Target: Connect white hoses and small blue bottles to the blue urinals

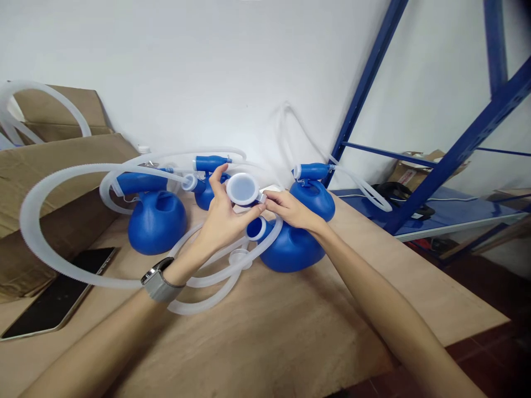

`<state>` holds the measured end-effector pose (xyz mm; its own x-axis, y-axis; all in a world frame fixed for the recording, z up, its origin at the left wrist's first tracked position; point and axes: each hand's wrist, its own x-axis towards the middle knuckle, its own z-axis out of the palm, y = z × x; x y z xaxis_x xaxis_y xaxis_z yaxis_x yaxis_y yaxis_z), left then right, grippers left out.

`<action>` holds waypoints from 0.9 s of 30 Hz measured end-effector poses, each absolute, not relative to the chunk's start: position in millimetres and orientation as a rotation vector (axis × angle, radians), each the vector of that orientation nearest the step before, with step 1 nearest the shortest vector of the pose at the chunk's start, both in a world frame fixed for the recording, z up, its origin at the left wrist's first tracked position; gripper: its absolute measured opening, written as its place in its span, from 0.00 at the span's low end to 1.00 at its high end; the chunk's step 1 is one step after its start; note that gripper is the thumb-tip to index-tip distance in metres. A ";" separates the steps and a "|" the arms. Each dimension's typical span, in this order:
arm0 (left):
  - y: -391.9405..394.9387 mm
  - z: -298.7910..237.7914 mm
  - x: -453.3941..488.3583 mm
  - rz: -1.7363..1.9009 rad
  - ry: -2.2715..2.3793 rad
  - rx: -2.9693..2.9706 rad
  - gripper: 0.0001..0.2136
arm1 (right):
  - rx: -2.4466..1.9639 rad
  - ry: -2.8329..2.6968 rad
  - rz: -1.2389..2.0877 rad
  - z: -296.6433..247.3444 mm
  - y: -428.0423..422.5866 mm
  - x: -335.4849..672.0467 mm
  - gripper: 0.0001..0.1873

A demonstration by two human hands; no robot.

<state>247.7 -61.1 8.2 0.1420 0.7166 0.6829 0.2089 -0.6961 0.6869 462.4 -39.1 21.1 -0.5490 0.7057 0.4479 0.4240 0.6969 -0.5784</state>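
My left hand (224, 215) grips a round white-rimmed cap (243, 189) by its edge, its flat face turned towards me. At the cap's right side, my right hand (286, 207) pinches a small pale tab that sticks out from it. Just below my hands a blue plastic jug (292, 251) lies on the table, its wide white-rimmed mouth uncovered and tilted to the left. A translucent ribbed hose (78, 271) loops across the left side and passes behind my left wrist. Near its coils is a clear round cap (240, 257).
Other blue jugs with hoses stand at left (157, 226), centre back (203, 196) and right back (313, 199). A cardboard box (62, 166) and a phone (62, 293) are on the left. Blue metal shelving (448, 193) borders the wooden table (257, 342) on the right.
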 end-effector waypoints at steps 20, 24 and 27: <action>-48.9 -16.4 251.9 1.876 0.786 2.023 0.52 | -0.884 -2.320 0.512 25.8 -45.3 457.6 0.23; -43.7 -22.3 249.4 1.863 0.800 2.001 0.50 | -0.901 -2.337 0.508 26.3 -45.5 457.6 0.23; -41.7 -23.5 247.4 1.792 0.767 1.973 0.46 | -0.877 -2.345 0.541 26.4 -45.3 457.9 0.20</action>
<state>247.4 -41.7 -23.5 0.0451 0.6131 0.7887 0.1476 -0.7850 0.6017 457.9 -45.3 26.4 -0.6211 0.6914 0.3691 0.4600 0.7028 -0.5426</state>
